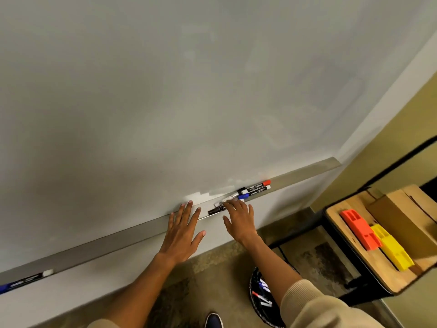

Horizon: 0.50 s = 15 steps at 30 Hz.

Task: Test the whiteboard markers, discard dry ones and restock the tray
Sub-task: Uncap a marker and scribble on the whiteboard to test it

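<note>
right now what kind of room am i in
Probably a classroom or meeting room: a wall-mounted whiteboard with a metal marker tray holding markers, and a wooden desk to the right.

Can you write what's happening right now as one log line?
left hand: open, flat on tray | right hand: open, reaching black marker | holding: nothing

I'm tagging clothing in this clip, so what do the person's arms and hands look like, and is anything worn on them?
Both hands are bare: no gloves, and no rings, watch or bracelet that this view shows. The left hand and the right hand have bare forearms behind them. A beige ribbed knit sleeve is pushed up the right arm; a sliver of the same beige fabric shows at the left arm's bottom edge.
</note>
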Tool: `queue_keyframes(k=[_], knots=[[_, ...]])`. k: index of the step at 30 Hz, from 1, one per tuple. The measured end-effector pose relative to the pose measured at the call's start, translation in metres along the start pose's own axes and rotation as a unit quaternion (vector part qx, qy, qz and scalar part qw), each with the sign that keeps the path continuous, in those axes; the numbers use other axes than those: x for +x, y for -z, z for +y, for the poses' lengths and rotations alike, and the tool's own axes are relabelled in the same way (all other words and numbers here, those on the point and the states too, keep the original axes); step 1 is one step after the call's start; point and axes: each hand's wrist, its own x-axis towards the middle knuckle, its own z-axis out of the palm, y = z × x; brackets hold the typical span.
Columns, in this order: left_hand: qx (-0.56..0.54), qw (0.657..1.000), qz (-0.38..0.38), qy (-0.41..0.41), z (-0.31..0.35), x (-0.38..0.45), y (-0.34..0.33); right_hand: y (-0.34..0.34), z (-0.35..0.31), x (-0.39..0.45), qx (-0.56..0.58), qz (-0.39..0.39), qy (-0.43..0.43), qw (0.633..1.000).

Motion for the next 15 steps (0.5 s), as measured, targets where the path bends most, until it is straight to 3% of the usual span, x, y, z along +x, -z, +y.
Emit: queue_keyframes(k=[15], knots=[[-0.091, 0.995, -0.023, 0.023, -0.018, -0.022, 0.016, 0.01, -0.011, 0.039, -0.127, -0.069, -0.013, 0.989]])
